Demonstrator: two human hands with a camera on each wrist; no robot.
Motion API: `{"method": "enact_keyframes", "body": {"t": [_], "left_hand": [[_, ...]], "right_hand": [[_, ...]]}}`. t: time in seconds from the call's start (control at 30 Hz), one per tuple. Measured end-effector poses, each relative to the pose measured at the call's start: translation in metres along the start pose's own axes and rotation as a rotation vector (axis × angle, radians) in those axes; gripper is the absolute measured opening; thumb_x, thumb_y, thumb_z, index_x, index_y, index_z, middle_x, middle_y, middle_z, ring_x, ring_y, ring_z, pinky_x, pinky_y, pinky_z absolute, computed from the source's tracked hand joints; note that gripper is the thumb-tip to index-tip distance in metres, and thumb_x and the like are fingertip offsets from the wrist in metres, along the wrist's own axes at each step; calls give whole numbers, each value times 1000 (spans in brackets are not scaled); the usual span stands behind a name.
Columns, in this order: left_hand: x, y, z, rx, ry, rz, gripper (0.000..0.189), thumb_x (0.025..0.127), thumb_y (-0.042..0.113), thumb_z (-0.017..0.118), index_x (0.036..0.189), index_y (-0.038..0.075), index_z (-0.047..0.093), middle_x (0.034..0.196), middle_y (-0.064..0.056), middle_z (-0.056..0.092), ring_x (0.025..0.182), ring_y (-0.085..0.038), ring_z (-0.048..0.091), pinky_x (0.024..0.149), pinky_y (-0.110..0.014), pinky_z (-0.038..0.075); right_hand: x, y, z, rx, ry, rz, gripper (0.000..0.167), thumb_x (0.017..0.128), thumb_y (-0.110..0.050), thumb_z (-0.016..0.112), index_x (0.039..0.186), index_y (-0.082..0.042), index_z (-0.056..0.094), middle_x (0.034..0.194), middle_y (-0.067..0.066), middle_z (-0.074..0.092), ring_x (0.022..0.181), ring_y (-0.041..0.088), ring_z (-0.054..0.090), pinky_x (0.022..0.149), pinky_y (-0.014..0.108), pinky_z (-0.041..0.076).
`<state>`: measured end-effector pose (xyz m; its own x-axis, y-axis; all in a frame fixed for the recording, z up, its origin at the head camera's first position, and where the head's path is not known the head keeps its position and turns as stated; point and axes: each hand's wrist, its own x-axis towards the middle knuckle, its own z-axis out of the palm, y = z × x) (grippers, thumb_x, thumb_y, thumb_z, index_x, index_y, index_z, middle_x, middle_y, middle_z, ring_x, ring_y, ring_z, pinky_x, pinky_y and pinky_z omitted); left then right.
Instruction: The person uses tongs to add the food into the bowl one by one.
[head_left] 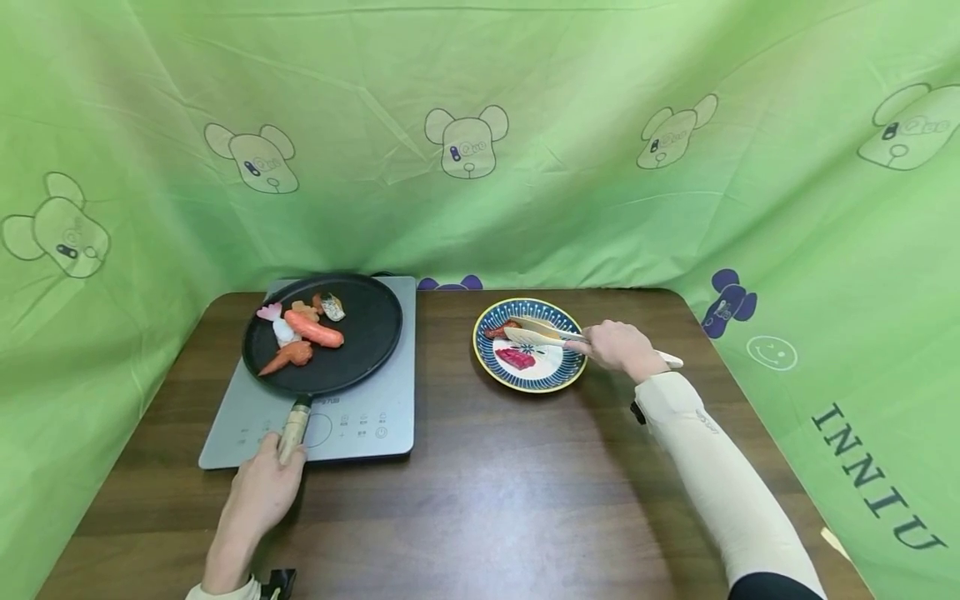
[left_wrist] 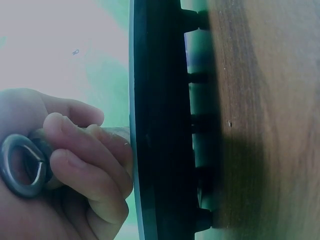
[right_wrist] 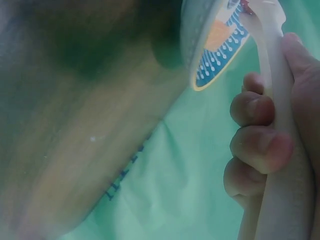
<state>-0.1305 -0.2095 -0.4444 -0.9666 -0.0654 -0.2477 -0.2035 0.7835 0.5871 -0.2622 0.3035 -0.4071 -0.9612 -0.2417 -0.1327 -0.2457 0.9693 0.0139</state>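
My left hand (head_left: 262, 487) grips the beige handle (head_left: 295, 432) of a flat black frying pan (head_left: 367, 337); the handle's metal ring (left_wrist: 21, 186) shows in the left wrist view. Inside the pan lie a red sausage (head_left: 318, 332), a brown chicken wing (head_left: 287, 357), a white piece with a pink tail (head_left: 283, 331) and other small food pieces. My right hand (head_left: 618, 346) holds pale tongs (head_left: 542, 336), fingers wrapped round them. Their tips reach over a blue-patterned plate (head_left: 486, 367), beside a reddish-brown food piece (head_left: 498, 331); whether they touch it I cannot tell. A dark red meat piece (head_left: 515, 358) lies in front.
Beneath the pan is a silver induction cooker (head_left: 225, 442), its touch controls along the near side. Everything stands on a brown wooden table (head_left: 480, 500). A green printed curtain (head_left: 570, 208) hangs behind and at both sides.
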Motion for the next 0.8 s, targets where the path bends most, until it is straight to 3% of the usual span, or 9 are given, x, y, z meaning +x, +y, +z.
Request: {"method": "enact_keyframes", "body": {"t": [0.2,0.33,0.57,0.8], "left_hand": [[0,-1,1,-7,-5,-7,46,97,36,40,120,-4,36,75,-15,48,58,-26,46,47,-36,35],[1,-1,2,-3,-8,-12,45,97,35,40,119,-4,37,74,-14,47,57,-25,46,47,-35,35],[1,-1,2,0,-7,-3,44,97,35,40,118,-4,36,72,-14,46,56,-25,45,46,-35,34],[1,0,0,-13,-11,-8,45,97,36,39,119,-4,36,73,-14,46,57,-25,45,47,-35,35]], "right_hand": [[-1,5,3,19,-5,8,46,92,-56,47,81,-15,64,70,5,58,76,30,61,72,50,45],[1,8,4,13,-19,-34,45,92,-56,47,85,-16,65,72,3,58,77,29,61,72,49,45],[8,13,2,-5,-32,-72,46,92,-57,47,74,-16,55,64,1,52,67,24,57,67,47,44],[15,12,3,-8,-51,-83,49,94,-56,44,75,-12,54,65,3,53,69,28,59,69,48,45]]}}
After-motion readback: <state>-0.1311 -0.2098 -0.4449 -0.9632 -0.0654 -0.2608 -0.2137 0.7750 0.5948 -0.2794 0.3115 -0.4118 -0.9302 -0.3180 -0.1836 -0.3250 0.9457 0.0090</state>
